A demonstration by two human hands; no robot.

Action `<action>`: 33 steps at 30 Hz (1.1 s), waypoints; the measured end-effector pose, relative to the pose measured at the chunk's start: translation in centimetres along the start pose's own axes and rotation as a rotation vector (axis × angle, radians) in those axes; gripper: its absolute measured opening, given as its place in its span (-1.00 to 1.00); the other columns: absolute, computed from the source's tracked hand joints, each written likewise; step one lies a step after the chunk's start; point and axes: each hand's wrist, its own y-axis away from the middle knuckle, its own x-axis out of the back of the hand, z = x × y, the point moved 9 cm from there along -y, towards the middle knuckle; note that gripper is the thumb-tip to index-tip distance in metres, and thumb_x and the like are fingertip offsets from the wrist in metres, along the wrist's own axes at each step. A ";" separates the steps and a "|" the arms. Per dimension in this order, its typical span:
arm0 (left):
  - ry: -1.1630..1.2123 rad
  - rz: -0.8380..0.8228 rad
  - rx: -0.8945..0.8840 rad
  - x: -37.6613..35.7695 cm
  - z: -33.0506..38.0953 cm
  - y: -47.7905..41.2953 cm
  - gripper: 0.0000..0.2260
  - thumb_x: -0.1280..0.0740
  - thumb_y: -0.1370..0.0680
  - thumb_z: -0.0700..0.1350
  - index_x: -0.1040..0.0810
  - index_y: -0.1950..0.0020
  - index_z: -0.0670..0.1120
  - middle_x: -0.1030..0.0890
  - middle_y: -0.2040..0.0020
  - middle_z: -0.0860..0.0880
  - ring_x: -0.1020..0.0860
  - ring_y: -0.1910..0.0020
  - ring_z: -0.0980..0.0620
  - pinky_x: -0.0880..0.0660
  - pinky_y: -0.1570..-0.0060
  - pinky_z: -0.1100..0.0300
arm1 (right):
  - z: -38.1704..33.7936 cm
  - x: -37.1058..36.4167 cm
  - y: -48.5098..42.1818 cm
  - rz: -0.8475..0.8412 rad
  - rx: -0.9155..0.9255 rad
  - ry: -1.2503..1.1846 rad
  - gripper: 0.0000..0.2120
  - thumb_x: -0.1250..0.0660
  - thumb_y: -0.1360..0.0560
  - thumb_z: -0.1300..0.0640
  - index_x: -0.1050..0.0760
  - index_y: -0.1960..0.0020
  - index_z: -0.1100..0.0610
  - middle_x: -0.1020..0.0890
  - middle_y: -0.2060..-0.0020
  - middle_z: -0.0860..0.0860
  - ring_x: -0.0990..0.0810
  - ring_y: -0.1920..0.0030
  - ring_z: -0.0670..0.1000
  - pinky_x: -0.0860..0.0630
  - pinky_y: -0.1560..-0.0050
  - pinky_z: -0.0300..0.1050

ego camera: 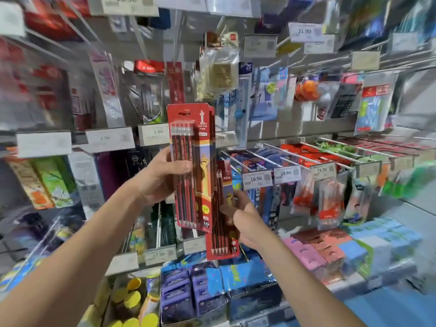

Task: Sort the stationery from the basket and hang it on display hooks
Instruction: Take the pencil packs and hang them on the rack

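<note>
At centre the left hand (160, 178) gripped a red blister pack (188, 128) of red-black pencils; lower right, the right hand (247, 223) pinched a second pack (221, 244). Price tags (257, 179) hung behind.

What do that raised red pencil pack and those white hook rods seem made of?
Pencil pack: glossy printed card, probably with a clear plastic front, judging by the sheen. Hook rods: likely white-coated metal wire, thin and straight; blur leaves it open.

Price tag (257, 179) reads 16.50; neighbouring tag (286, 173) 13.90; pencil pack (204, 185) 10.
</note>
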 end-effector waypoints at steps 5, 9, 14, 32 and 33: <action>0.060 0.014 -0.017 -1.1 0.6 -0.2 -0.18 -0.65 -0.34 0.01 -0.34 -0.40 -0.35 -0.56 -0.09 -0.29 -0.57 -0.02 -0.24 -0.48 -0.21 -0.25 | -1.7 -0.5 0.5 0.077 0.178 0.004 -0.73 -0.42 -0.56 0.13 -0.45 -0.22 0.05 -0.56 -0.04 0.29 -0.56 -0.04 0.17 -0.53 -0.19 0.31; 0.117 0.039 -0.048 -1.6 1.6 0.0 -0.20 -0.66 -0.33 -0.01 -0.39 -0.41 -0.27 -0.57 -0.07 -0.26 -0.57 -0.01 -0.22 -0.46 -0.23 -0.24 | -1.6 -0.7 -0.4 0.109 0.217 -0.015 -0.58 -0.39 -0.52 0.08 -0.41 -0.35 0.01 -0.54 -0.26 0.30 -0.54 -0.26 0.31 -0.48 -0.29 0.41; 0.062 0.057 -0.043 -1.9 2.1 0.6 -0.25 -0.66 -0.32 0.01 -0.44 -0.36 -0.26 -0.58 -0.07 -0.26 -0.59 0.00 -0.23 -0.51 -0.19 -0.22 | -2.3 -0.5 0.8 0.083 0.213 -0.073 -0.51 -0.51 -0.48 -0.09 -0.42 -0.35 -0.23 -0.49 -0.39 0.15 -0.50 -0.38 0.21 -0.43 -0.40 0.31; 0.019 0.104 -0.017 -2.8 2.2 1.1 -0.40 -0.66 -0.32 0.11 -0.59 -0.26 -0.08 -0.67 -0.07 -0.16 -0.66 -0.01 -0.16 -0.62 -0.03 -0.07 | -7.0 -1.8 -2.3 0.032 0.166 0.208 -0.44 -0.08 -0.72 0.23 0.06 -0.66 0.14 -0.23 -0.60 0.09 -0.24 -0.57 0.15 -0.22 -0.54 0.00; 0.015 0.103 -0.016 -2.8 2.2 1.1 -0.38 -0.65 -0.32 0.11 -0.57 -0.28 -0.10 -0.67 -0.08 -0.17 -0.67 -0.02 -0.17 -0.61 -0.04 -0.07 | -7.3 -1.7 -2.4 0.049 0.162 0.188 -0.46 -0.10 -0.72 0.23 -0.01 -0.64 0.17 -0.29 -0.57 0.17 -0.32 -0.53 0.19 -0.29 -0.48 -0.01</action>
